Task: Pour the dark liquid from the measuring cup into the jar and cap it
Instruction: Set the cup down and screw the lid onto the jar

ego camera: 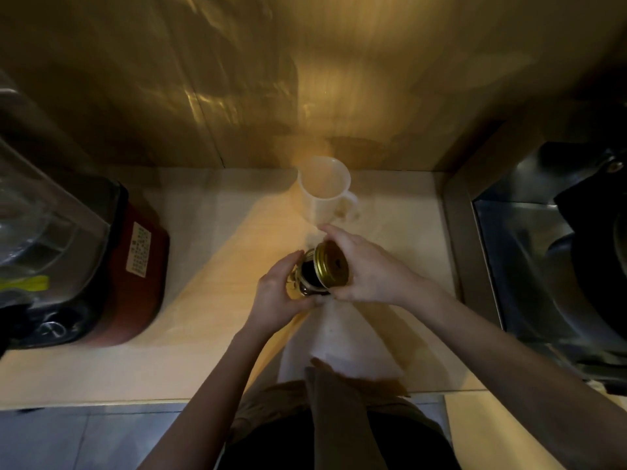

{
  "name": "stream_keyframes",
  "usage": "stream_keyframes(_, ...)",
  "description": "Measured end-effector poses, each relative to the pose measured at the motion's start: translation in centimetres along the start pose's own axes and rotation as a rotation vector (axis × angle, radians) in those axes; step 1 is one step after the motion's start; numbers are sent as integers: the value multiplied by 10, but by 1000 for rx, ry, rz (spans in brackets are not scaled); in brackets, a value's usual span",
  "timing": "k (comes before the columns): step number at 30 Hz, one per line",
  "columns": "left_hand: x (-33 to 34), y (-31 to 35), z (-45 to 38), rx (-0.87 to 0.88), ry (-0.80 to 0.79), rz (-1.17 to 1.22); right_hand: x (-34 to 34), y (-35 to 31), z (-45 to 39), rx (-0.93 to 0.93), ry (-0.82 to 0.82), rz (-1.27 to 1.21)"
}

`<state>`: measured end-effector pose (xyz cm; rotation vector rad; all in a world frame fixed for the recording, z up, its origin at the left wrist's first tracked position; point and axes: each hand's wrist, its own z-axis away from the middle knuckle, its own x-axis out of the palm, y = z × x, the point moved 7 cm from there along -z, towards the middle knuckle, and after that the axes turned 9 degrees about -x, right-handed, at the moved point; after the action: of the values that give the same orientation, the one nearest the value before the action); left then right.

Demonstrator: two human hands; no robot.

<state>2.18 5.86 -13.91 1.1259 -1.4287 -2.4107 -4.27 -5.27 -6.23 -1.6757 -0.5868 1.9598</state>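
A small glass jar point(307, 278) with dark liquid inside stands on the pale counter point(210, 300) in the middle of the view. My left hand point(276, 293) wraps around its left side. My right hand point(364, 266) grips a gold metal lid point(334, 266), which is tilted over the jar's mouth with its right edge raised, so the dark liquid shows beneath it. Behind the jar, a translucent white measuring cup point(325, 189) stands upright with its handle to the right and looks empty.
A red-based blender point(112, 266) with a clear jug fills the left of the counter. A steel sink point(549, 266) with dark cookware lies to the right. A golden wall rises just behind the measuring cup. A white cloth point(342, 344) lies at the counter's front edge.
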Motion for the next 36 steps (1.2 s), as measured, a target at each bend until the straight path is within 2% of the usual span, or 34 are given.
stream_keyframes(6, -1, -3, 0, -17, 34, 71, 19, -5, -13, -22, -76, 103)
stream_keyframes(11, -4, -3, 1, -14, 65, 74, 26, -11, -22, -101, -125, 365)
stream_keyframes(16, -3, -2, 2, 9, 41, 91, 18, -8, -22, -63, -89, 361)
stream_keyframes(19, -3, -3, 0, -1, 50, 89, 19, -10, -23, -68, -115, 453)
stream_keyframes(26, 1, -11, -2, -47, 74, -11, 13, -11, -24, 59, -100, 490)
stream_keyframes(31, 2, -16, -4, -81, 61, -64, 10, -13, -22, 148, -19, 587)
stream_keyframes(36, 2, -16, -5, -71, 79, -66, 2, -4, -2, 221, -64, 511)
